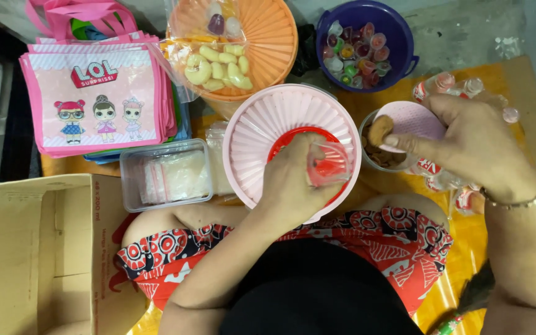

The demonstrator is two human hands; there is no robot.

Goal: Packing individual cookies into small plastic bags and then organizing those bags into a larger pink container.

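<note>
My left hand (293, 183) holds a small clear plastic bag (329, 162) open over a pink ribbed lid (255, 136) that has a red dish under it. My right hand (466, 146) pinches a round brown cookie (379, 130) between its fingertips, just above a round container of brown cookies (384, 158). That same hand also holds the container's pale pink lid (412, 119). A bracelet sits on my right wrist. The cookie is a short way to the right of the bag's mouth.
A stack of pink cartoon-doll tote bags (97, 93) lies at the upper left. An orange basket (268, 37) holds a bag of yellow snacks (218, 65). A purple bowl (404, 37) holds jelly cups. A clear box of small bags (165, 174) and a cardboard box (32, 248) sit at left.
</note>
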